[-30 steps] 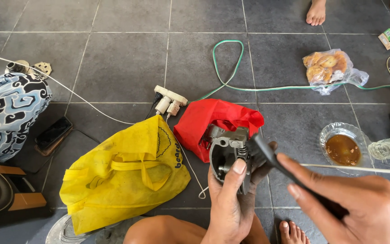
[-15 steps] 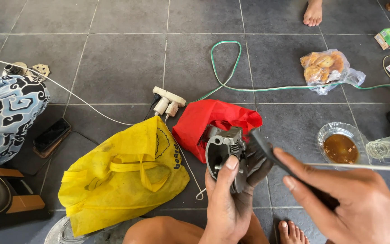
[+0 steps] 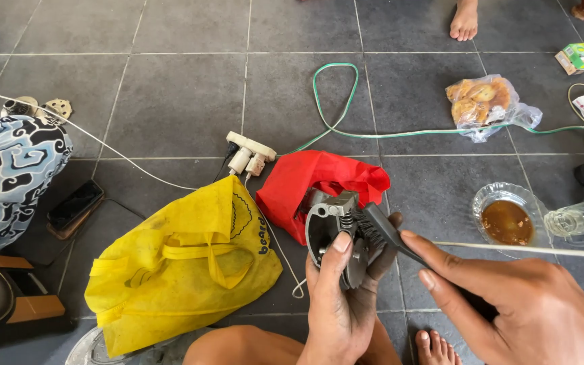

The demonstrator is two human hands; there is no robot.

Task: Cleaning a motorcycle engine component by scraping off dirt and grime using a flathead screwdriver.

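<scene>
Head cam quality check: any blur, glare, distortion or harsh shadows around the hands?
Head view: light is soft and even, with only faint shadows under the yellow bag and red cloth. The left hand, metal part and brush are sharp; the right hand is slightly soft near the edge. Tile lines bow, showing wide-angle distortion. Mild glare on the glass dish.

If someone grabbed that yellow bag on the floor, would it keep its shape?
Probably not: the yellow bag lies crumpled and creased like thin cloth, so it would likely sag. Its slack handles suggest it is floppy. It bulges somewhat, so something inside may add weight.
</scene>
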